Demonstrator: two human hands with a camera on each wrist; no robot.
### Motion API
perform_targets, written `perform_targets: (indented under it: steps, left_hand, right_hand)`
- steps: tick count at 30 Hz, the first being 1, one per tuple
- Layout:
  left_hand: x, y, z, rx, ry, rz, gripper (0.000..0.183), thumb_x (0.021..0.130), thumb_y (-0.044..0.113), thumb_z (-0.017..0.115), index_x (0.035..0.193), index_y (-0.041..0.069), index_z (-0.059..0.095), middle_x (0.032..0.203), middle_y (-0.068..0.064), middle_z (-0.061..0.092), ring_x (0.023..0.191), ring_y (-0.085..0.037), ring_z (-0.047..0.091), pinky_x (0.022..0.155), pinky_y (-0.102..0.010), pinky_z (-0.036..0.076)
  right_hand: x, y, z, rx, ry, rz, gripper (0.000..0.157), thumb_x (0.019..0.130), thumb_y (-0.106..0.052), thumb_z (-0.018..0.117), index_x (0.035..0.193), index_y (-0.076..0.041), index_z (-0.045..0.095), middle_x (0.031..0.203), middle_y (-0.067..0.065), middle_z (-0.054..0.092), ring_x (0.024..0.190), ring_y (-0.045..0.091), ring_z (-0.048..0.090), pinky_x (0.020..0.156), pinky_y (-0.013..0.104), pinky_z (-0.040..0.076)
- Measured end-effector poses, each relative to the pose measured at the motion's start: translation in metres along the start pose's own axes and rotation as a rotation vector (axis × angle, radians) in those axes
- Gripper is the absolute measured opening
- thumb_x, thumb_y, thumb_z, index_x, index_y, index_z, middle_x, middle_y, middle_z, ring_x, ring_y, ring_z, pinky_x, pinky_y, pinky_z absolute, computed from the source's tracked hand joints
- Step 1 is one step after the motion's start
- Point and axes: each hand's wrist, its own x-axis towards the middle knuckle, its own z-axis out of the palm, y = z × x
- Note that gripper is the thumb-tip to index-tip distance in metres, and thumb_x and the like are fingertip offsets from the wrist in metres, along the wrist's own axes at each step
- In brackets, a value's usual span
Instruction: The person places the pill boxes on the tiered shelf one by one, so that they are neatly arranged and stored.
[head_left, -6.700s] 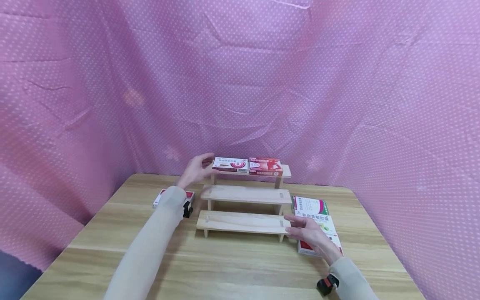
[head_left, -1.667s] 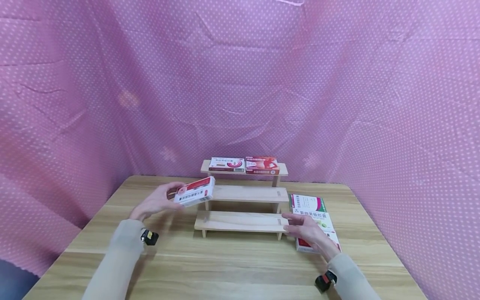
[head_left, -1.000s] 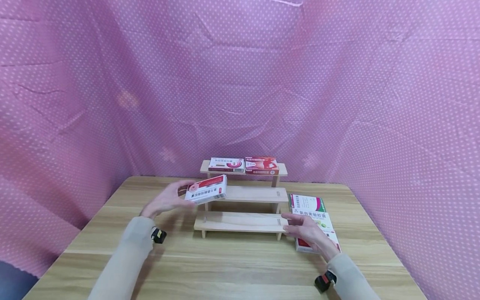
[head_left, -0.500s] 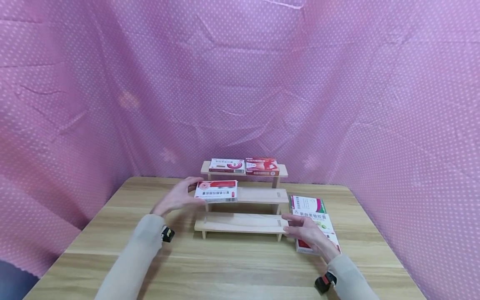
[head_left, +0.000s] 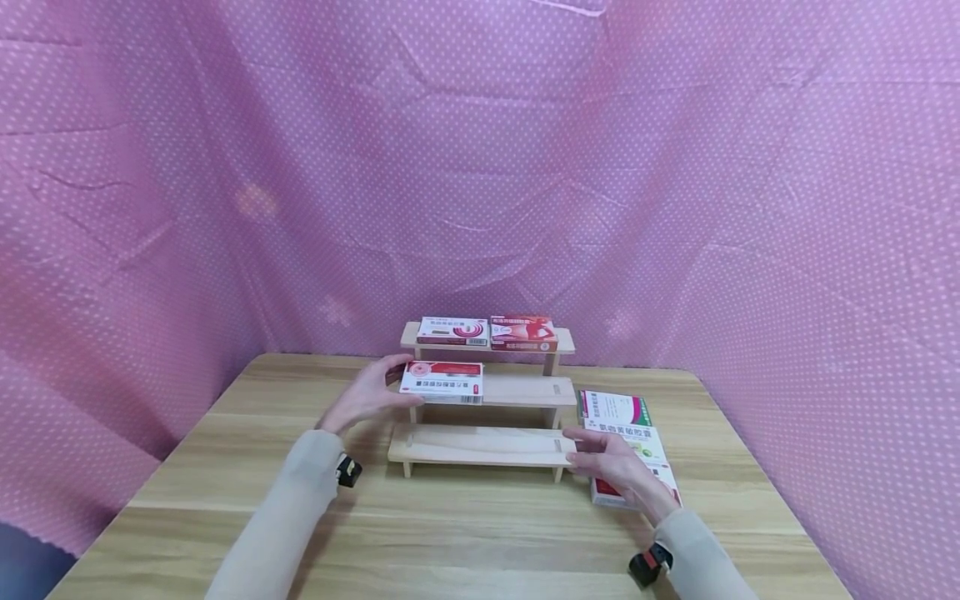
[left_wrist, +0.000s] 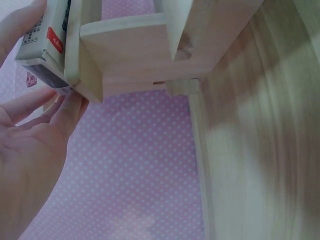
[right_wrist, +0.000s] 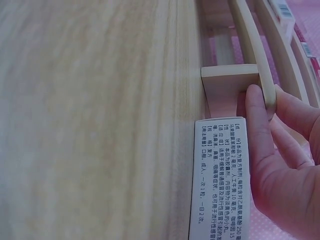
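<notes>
At the left end of the middle tier of a three-tier wooden display rack [head_left: 528, 390], my left hand [head_left: 367, 396] holds a red-and-white medicine box [head_left: 441, 383] between thumb and fingers. In the left wrist view that medicine box [left_wrist: 47, 45] lies against the board, with fingertips at its end. My right hand [head_left: 615, 462] pinches the right end of the bottom tier. The right wrist view shows that hand [right_wrist: 285, 165] with its thumb and fingers on either side of the board's end. Two more medicine boxes, one white and pink [head_left: 452, 330], one red [head_left: 523, 332], lie side by side on the top tier.
Right of the rack, a column of medicine boxes lies on the wooden table [head_left: 480, 533]: a green-edged one [head_left: 615, 408], a white one [head_left: 637, 446] and a red-and-white one [head_left: 609, 493] partly behind my right hand. A pink dotted cloth [head_left: 480, 167] hangs behind the table.
My left hand lifted the red-and-white medicine box from the table at left, carried it right, levelled it and brought it onto the middle tier. My right hand stays at the bottom tier.
</notes>
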Motion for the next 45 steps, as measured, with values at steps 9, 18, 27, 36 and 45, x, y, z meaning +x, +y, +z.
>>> perform_targets:
  steps: [9,18,27,36,45]
  left_hand:
    - [-0.002,0.0,0.007,-0.04,-0.006,0.013,0.095,0.072,0.04,0.085,0.148,0.007,0.039,0.147,-0.02,0.046,0.134,-0.04,0.044,0.112,-0.06,0.034]
    - [-0.006,0.004,0.008,-0.045,-0.005,-0.031,0.098,0.071,0.045,0.084,0.15,0.011,0.038,0.149,-0.017,0.044,0.137,-0.039,0.041,0.114,-0.061,0.031]
    - [-0.007,0.001,0.01,-0.029,-0.006,-0.018,0.106,0.07,0.05,0.083,0.152,0.008,0.032,0.152,-0.018,0.04,0.139,-0.04,0.038,0.114,-0.061,0.03]
    - [-0.002,-0.004,0.01,-0.049,0.014,-0.013,0.107,0.067,0.053,0.084,0.152,0.01,0.034,0.151,-0.016,0.043,0.138,-0.036,0.041,0.116,-0.058,0.031]
    - [0.004,-0.011,0.007,-0.148,0.014,-0.084,0.103,0.068,0.05,0.084,0.152,0.019,0.034,0.154,-0.011,0.038,0.141,-0.034,0.036,0.116,-0.06,0.027]
  right_hand:
    - [-0.001,0.001,-0.001,0.002,0.007,0.012,0.058,0.089,-0.011,0.071,0.142,-0.003,0.05,0.133,0.022,0.055,0.104,0.02,0.066,0.091,0.035,0.058]
    - [-0.003,0.002,-0.003,-0.002,0.004,0.012,0.058,0.089,-0.012,0.071,0.142,-0.003,0.049,0.134,0.023,0.054,0.104,0.021,0.066,0.091,0.035,0.058]
    - [-0.003,0.003,-0.003,0.006,0.005,0.0,0.057,0.088,-0.01,0.071,0.141,-0.003,0.05,0.136,0.023,0.054,0.106,0.021,0.067,0.091,0.035,0.058]
    - [0.002,0.002,0.0,0.002,0.024,0.01,0.057,0.088,-0.01,0.071,0.141,-0.003,0.051,0.132,0.022,0.056,0.102,0.019,0.066,0.09,0.033,0.059]
    - [0.008,0.0,0.002,0.0,0.019,0.006,0.056,0.089,-0.01,0.07,0.141,-0.002,0.05,0.138,0.023,0.054,0.105,0.02,0.066,0.091,0.035,0.058]
